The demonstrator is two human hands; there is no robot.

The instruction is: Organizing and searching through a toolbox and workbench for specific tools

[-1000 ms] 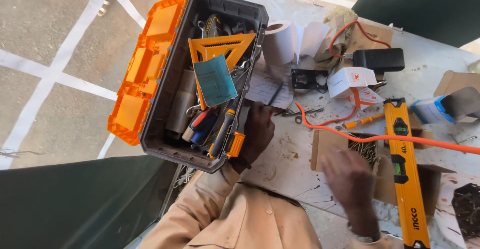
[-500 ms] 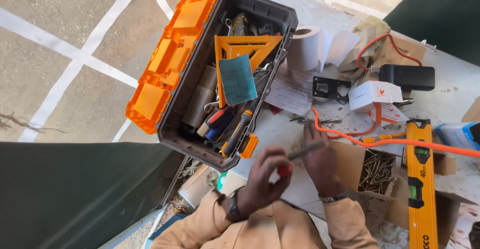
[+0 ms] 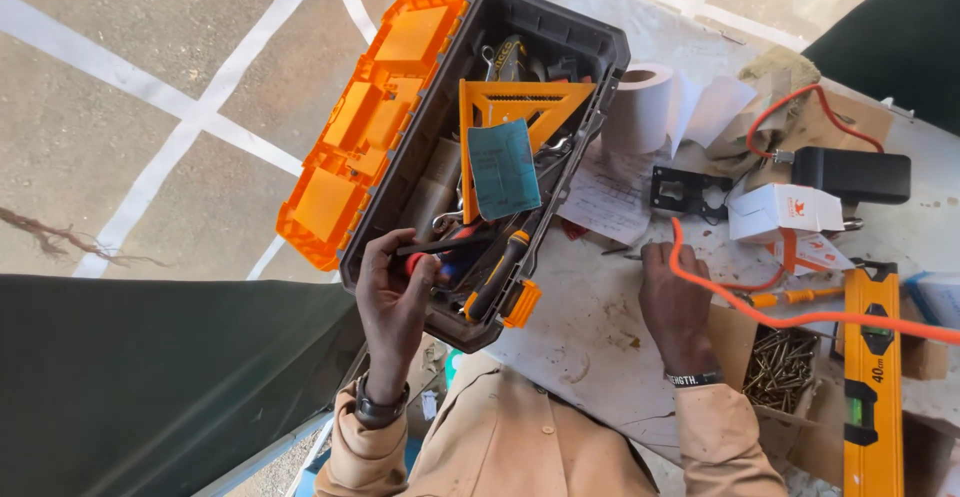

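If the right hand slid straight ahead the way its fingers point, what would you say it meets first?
Most likely the orange cord crossing just past the right hand, whose fingers point up the table toward the white printed sheet and black bracket. Whether the cord already touches the hand is unclear.

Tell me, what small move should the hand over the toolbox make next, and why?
Probably lower the dark tool into the toolbox and let go. The left hand holds it over the open box, above the red-handled tools, while the right hand rests flat on the table, busy with nothing.
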